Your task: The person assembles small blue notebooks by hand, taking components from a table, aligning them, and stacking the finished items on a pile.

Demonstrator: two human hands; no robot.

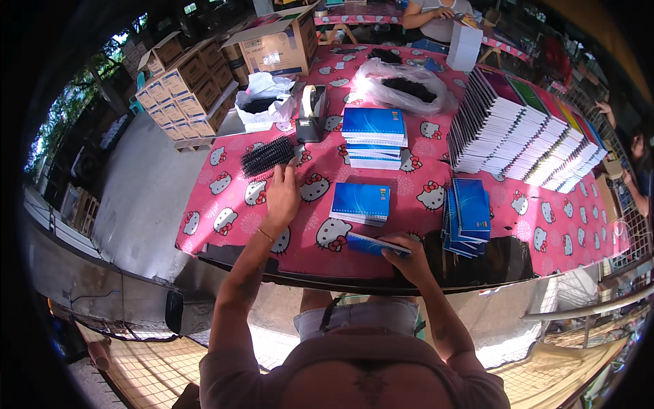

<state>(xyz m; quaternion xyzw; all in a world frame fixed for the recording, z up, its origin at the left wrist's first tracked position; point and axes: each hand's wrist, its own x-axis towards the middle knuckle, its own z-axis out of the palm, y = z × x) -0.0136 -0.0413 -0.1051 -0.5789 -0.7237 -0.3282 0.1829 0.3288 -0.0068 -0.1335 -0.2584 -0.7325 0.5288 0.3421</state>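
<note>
My left hand [283, 193] reaches forward over the pink patterned tablecloth [415, 183], its fingers at the near edge of a bundle of black spiral bindings [267, 156]. My right hand [402, 253] grips a blue notebook [373, 245] tilted on edge at the table's front. Just beyond it lies a small stack of blue notebooks [361, 202]. A taller stack of blue notebooks [374, 137] stands farther back. A leaning row of blue notebooks [468, 216] rests to the right.
A long row of upright notebooks [524, 133] fills the right of the table. A tape dispenser [311, 112], a white bag [267, 101] and a clear bag of black bindings [407, 86] sit at the back. Cardboard boxes [191, 85] stand at the left. Another person [436, 17] sits beyond.
</note>
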